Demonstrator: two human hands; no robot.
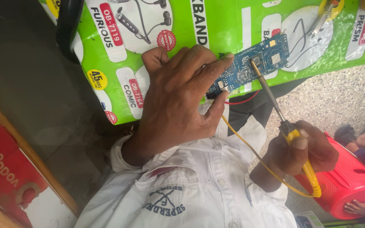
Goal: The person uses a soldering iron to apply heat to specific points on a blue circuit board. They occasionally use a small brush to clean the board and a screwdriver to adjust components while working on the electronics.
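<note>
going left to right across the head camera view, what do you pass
red printed box with a wooden edge → black curved band → left hand pressing on the blue circuit board → yellow-handled soldering iron in the right hand → red cylindrical speaker

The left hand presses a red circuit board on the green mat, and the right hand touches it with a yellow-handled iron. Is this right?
Not quite: the head view shows the board is blue, not red. The left hand presses it on the green mat; the right hand touches it with the iron.
</note>
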